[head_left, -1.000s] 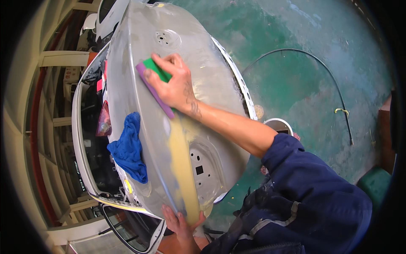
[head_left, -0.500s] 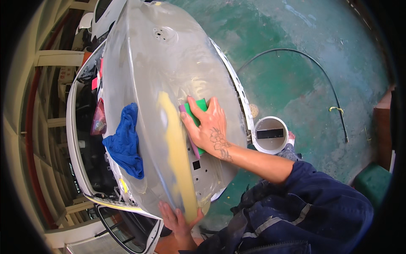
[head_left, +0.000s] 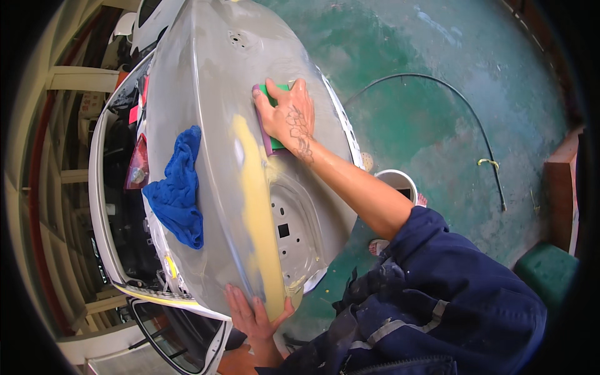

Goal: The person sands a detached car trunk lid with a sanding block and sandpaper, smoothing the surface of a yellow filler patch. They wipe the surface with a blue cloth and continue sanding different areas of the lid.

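Note:
A grey car boot lid [head_left: 228,87], wet and shiny, fills the middle. My right hand [head_left: 291,119] is closed over a green sanding block [head_left: 277,144] with a purple sheet along its left side, pressed on the lid's upper half. Below it, a long strip of yellow filler [head_left: 257,206] runs down the panel, beside a recess with several holes [head_left: 297,219]. At the lid's near end my left hand [head_left: 255,315] lies with fingers spread, touching the surface by the filler's lower end. A crumpled blue cloth [head_left: 178,190] rests on the left part of the lid.
A white bucket [head_left: 395,176] stands on the wet green floor [head_left: 450,131] to the right, partly behind my forearm. A black hose [head_left: 475,103] curves across the floor. Left of the lid are a red tail light [head_left: 138,164] and the car's open body. A green container [head_left: 547,272] sits far right.
My right hand has slid the sanding block away from me, up the lid, uncovering the recess with holes. My left hand stays at the near end. The whole view has shifted slightly.

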Motion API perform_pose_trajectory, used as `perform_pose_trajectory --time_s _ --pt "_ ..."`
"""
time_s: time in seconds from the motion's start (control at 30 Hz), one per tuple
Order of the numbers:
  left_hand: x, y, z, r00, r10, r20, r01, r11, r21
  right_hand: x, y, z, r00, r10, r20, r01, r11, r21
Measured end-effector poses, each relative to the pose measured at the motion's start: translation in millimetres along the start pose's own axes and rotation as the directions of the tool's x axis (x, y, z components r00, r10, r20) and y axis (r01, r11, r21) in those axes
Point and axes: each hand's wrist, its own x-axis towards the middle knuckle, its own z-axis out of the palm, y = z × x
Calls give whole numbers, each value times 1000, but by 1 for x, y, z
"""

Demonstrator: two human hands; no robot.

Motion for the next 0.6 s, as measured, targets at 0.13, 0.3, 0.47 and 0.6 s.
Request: perform_pose_trajectory --time_s 0.13,0.3,0.47,0.6 --pt "-11 2 -5 1000 -20 12 19 1000 13 -74 -9 -17 994 28 105 -36 997 70" --pt "-7 0 -1 1000 3 -21 -3 1000 8 -13 -2 -3 999 -18 33 19 999 -26" --pt "-7 1 -1 1000 -11 0 11 1000 -1 -86 7 -28 995 -39 88 42 999 -27" --pt "-6 0 -5 1000 10 -5 -10 1000 12 -81 3 -37 989 -43 139 44 999 -2"
